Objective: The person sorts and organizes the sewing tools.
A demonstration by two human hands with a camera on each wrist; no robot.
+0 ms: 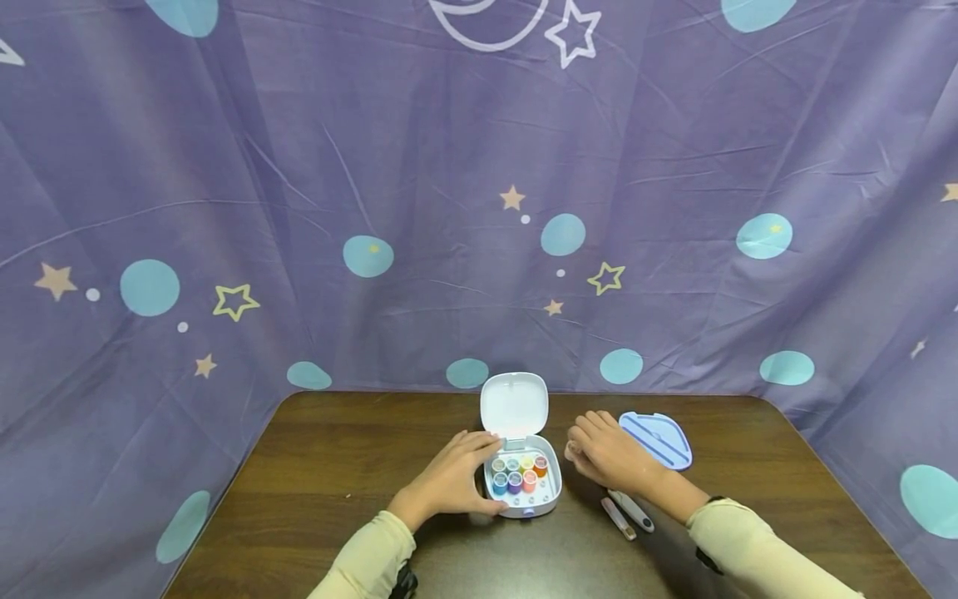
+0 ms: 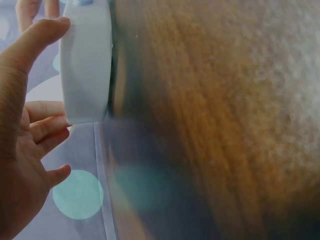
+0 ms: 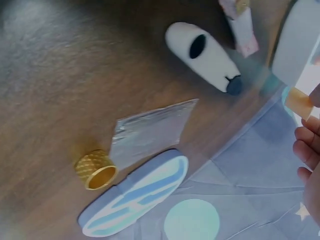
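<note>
A white sewing box (image 1: 553, 499) stands on the table with its lid (image 1: 514, 404) raised. Several small thread spools (image 1: 515, 482), in blue, purple, pink, orange and paler colours, stand in two rows on pegs inside. My left hand (image 1: 452, 478) grips the box from its left side, thumb at the front corner and fingers toward the back; the left wrist view shows the thumb on the box wall (image 2: 86, 65). To the right of the box, my right hand (image 1: 609, 453) is raised over the table. It pinches a small tan-orange spool (image 3: 299, 103) between thumb and fingers.
A blue tray insert (image 1: 659, 439) lies beyond my right forearm. Below that hand lie a pale tool with a dark oval (image 1: 632, 510) and a narrow pinkish piece (image 1: 618, 518). A gold thimble (image 3: 96, 170) and a clear plastic packet (image 3: 152, 130) lie near the insert.
</note>
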